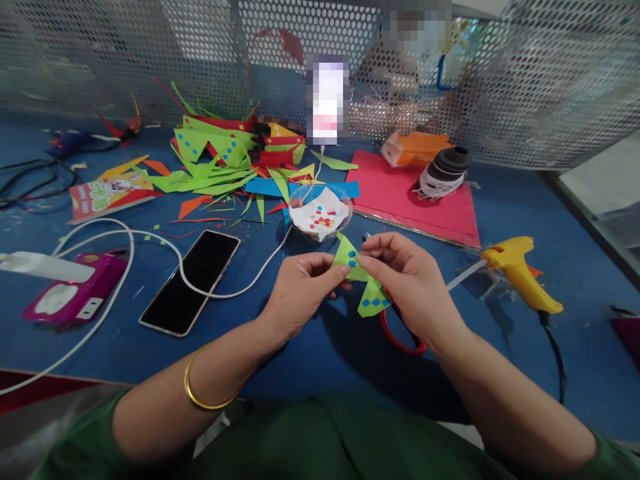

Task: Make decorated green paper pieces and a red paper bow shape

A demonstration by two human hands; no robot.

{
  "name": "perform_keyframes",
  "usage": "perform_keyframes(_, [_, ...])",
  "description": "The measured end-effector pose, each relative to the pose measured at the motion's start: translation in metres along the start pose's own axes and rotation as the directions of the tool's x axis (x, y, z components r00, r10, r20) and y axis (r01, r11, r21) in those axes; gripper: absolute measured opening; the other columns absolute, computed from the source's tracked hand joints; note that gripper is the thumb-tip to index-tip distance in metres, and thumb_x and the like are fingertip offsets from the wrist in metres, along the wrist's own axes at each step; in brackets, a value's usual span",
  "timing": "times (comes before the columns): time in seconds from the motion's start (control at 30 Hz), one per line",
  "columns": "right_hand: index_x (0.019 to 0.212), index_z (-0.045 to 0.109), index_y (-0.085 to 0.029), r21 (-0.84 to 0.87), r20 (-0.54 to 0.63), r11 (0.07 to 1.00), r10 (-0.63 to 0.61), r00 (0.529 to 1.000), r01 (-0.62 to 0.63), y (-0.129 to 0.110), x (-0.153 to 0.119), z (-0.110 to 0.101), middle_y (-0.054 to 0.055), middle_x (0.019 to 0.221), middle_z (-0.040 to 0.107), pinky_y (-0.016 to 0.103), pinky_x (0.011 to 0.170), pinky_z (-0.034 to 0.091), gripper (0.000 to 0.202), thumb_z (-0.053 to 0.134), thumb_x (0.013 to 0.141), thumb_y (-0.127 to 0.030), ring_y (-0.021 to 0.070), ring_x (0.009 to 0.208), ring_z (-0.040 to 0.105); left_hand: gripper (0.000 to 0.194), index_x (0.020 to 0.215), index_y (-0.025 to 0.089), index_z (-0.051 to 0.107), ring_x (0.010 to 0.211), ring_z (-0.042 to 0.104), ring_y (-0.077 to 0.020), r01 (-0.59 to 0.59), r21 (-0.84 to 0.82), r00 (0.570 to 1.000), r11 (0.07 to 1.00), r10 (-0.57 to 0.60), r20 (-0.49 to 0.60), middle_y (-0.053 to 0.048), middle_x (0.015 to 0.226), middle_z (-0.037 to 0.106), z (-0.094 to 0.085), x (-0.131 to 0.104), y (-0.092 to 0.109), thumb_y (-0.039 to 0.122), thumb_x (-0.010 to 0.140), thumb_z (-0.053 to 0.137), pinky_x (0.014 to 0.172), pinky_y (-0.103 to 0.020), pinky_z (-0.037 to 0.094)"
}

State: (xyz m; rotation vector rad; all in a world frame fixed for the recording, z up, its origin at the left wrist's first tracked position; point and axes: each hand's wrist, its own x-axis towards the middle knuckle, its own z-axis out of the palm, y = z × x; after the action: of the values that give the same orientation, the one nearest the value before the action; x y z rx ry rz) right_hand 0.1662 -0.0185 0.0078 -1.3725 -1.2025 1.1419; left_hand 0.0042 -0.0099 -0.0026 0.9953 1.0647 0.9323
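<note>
Green paper cutout (370, 293) with blue diamonds (375, 303) pinched by left hand (303, 287) and right hand (413, 277), just nearside of plastic bowl (300, 231). Red-handled scissors (414, 349) partly hidden by right hand. Yellow glue gun (520, 272) laid right of bowl.

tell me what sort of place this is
Most likely a small paper-craft workspace: cut green strips lie on the blue table, a yellow glue gun sits to the right, and the left hand and right hand hold a green paper piece with blue diamonds.
</note>
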Motion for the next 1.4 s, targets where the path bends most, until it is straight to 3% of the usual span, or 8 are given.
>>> perform_keyframes(0.67, [0.091, 0.062, -0.020, -0.014, -0.012, 1.000, 0.007, 1.000, -0.007, 0.0027, -0.0021, 0.0027, 0.000, 0.079, 0.066, 0.029, 0.066, 0.048, 0.022, 0.072, 0.072, -0.027, 0.0137, 0.074, 0.062, 0.012, 0.078, 0.015, 0.076, 0.063, 0.067, -0.0112, 0.001, 0.011, 0.999, 1.000, -0.002, 0.054, -0.002, 0.067, 0.072, 0.0000, 0.0002, 0.0009, 0.025, 0.073, 0.079, 0.052, -0.018, 0.046])
perform_keyframes(1.07, [0.091, 0.062, -0.020, -0.100, -0.013, 0.995, -0.025, 1.000, 0.024, -0.0001, -0.0045, 0.0042, -0.001, 0.077, 0.065, 0.030, 0.067, 0.048, 0.019, 0.069, 0.073, -0.022, 0.0134, 0.073, 0.061, 0.014, 0.073, 0.015, 0.074, 0.061, 0.065, -0.0130, 0.026, 0.028, 0.999, 0.999, -0.026, 0.026, -0.002, 0.064, 0.069, 0.0018, -0.0005, 0.0036, 0.028, 0.070, 0.080, 0.052, -0.021, 0.044])
perform_keyframes(1.23, [0.096, 0.063, -0.019, -0.073, 0.014, 0.997, -0.005, 1.000, 0.006, -0.0025, -0.0035, 0.0015, 0.001, 0.082, 0.068, 0.031, 0.070, 0.050, 0.024, 0.070, 0.075, -0.028, 0.0151, 0.077, 0.063, 0.017, 0.073, 0.015, 0.076, 0.063, 0.067, -0.0142, 0.050, -0.012, 0.999, 0.999, -0.050, -0.002, -0.003, 0.067, 0.071, 0.0008, 0.0009, 0.0027, 0.030, 0.068, 0.082, 0.052, -0.022, 0.044])
perform_keyframes(1.4, [0.097, 0.064, -0.019, -0.156, 0.014, 0.988, -0.020, 1.000, 0.022, -0.0055, -0.0029, -0.0025, 0.001, 0.080, 0.067, 0.032, 0.070, 0.050, 0.023, 0.067, 0.076, -0.025, 0.0145, 0.074, 0.062, 0.017, 0.076, 0.016, 0.076, 0.064, 0.067, -0.0129, 0.086, -0.081, 0.996, 0.993, -0.087, -0.003, -0.003, 0.070, 0.072, -0.0004, 0.0022, 0.0020, 0.031, 0.071, 0.080, 0.051, -0.020, 0.044])
